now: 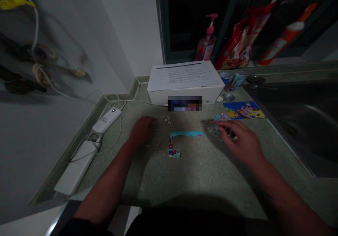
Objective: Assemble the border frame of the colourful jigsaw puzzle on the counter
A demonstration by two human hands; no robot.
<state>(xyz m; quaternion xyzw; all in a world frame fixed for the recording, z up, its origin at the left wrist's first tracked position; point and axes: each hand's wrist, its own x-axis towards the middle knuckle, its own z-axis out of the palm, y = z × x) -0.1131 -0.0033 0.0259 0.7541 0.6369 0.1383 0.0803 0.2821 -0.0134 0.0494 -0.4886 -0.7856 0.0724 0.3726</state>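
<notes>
A partly joined jigsaw puzzle [186, 134] lies flat on the counter: a light blue top strip, a left side and a short lower corner. My left hand [141, 130] rests to its left, fingers stretched out beside a few loose puzzle pieces [158, 145]. Another small cluster of pieces [167, 120] lies just above the joined strip. On the right, my right hand [241, 139] reaches over a pile of coloured pieces [218, 118], thumb and forefinger tips close together. Whatever sits between those tips is too small to make out.
Behind the puzzle stands a white box [158, 97] with a printed sheet on top. A cartoon picture card [244, 110] lies beside the metal sink [303, 123]. White adapters [107, 119] and cables line the left edge. A pump bottle [206, 45] stands at the window.
</notes>
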